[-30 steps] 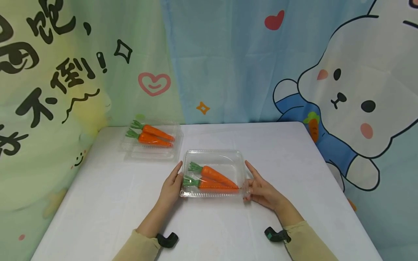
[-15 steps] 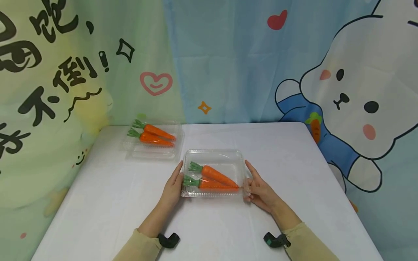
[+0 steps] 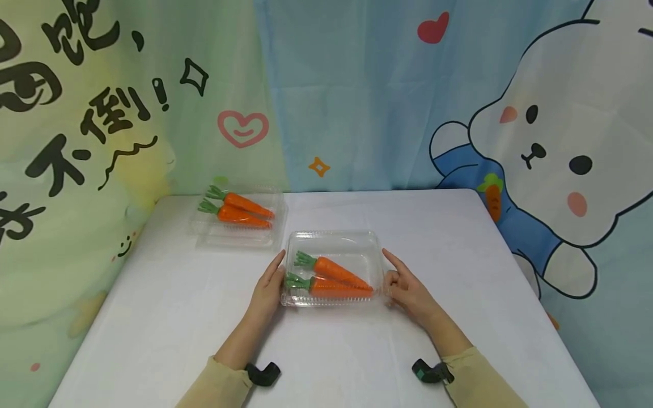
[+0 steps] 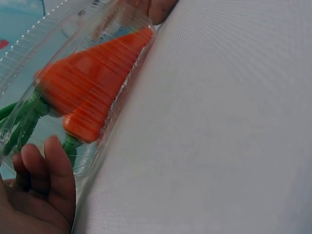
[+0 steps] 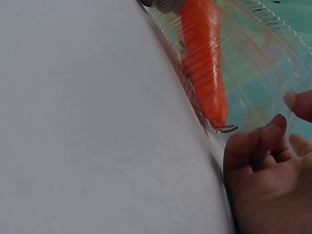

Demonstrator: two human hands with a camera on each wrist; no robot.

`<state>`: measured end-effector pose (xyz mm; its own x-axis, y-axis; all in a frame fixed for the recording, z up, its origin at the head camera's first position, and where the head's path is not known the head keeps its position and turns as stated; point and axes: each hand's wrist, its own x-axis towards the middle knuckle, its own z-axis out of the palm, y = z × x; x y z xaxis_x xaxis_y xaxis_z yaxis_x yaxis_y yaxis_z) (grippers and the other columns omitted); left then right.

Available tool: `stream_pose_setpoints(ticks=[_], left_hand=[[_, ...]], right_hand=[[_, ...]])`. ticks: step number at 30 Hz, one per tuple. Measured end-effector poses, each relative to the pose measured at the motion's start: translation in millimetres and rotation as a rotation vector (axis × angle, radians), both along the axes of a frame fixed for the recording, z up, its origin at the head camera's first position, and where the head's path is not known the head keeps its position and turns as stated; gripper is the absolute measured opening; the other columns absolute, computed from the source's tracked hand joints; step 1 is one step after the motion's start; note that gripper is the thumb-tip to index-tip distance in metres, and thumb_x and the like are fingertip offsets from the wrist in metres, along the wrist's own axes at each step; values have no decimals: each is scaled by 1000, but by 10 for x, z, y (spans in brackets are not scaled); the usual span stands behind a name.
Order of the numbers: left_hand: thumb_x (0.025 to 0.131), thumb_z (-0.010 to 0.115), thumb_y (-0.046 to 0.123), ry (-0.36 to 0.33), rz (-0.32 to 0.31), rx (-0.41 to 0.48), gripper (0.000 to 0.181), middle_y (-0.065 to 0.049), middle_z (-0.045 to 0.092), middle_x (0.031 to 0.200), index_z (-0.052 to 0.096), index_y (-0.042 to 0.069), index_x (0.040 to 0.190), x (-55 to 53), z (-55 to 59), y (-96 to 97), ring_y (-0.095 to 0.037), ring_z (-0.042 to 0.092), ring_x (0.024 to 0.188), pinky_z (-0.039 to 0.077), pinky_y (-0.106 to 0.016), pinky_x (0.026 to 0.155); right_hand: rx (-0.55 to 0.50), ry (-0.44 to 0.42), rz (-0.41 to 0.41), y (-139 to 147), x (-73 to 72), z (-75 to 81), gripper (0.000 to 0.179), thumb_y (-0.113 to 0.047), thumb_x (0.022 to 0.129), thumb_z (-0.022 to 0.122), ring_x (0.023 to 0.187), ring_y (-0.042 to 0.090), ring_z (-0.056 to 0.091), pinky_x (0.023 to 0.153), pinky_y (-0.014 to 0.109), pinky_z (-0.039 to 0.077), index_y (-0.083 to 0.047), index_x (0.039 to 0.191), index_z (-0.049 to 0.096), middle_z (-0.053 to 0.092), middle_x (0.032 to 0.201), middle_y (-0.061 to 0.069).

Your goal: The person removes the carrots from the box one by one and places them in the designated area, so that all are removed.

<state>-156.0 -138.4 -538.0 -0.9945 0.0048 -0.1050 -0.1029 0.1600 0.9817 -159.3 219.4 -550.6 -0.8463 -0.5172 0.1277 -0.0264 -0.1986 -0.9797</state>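
Observation:
A clear plastic clamshell box (image 3: 334, 241) with two orange carrots (image 3: 342, 277) inside sits on the white table, its lid down over them. Along the box's left side lies my left hand (image 3: 267, 292), fingers straight and pointing away from me. My right hand (image 3: 410, 289) is at the right side, its index finger stretched forward along the corner and the other fingers bent near the edge. In the right wrist view, a fingertip (image 5: 297, 102) meets the clear rim. The left wrist view shows the left fingers (image 4: 61, 170) against the box end, beside the green carrot tops (image 4: 29, 117).
A second clear box (image 3: 245, 241), also with two carrots (image 3: 240, 209) in it, stands at the back left of the white table (image 3: 433, 226). Behind the table hangs a printed curtain (image 3: 357, 102). Each wrist wears a black camera mount (image 3: 263, 374).
The right hand's lower fingers have drawn back slightly from the box's near right corner. The left hand and the box stay in place; the view shifts a little.

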Motion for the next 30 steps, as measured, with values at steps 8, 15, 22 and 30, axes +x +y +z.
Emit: stream_pose_setpoints(ticks=[8,15,22,30], left_hand=[[106,41,36,13,2,5,45,-2,34,161,41,30,151,-21,-26,-10,-28,23,151,16,-50,123],[107,36,42,30,-20,4,49,-3,32,162,39,25,152,-28,-22,-18,-27,21,152,15,-49,123],[105,40,44,7,-20,-14,49,0,36,160,39,29,152,-37,-42,-5,-23,25,151,18,-46,123],[105,46,30,27,6,-122,48,-9,53,144,39,26,152,-44,-64,-18,-26,46,134,34,-49,115]], right_hand=[[255,446,-184,76,-59,115,65,14,87,60,76,14,40,61,25,40,7,147,36,41,85,14],[240,509,-184,53,-100,232,55,17,84,62,84,26,39,71,23,42,14,137,45,40,100,23],[205,481,-184,53,-237,343,55,15,87,59,87,21,45,76,19,48,7,140,47,29,149,24],[75,385,-115,45,-426,461,54,7,94,54,73,17,48,53,29,43,7,146,38,41,149,22]])
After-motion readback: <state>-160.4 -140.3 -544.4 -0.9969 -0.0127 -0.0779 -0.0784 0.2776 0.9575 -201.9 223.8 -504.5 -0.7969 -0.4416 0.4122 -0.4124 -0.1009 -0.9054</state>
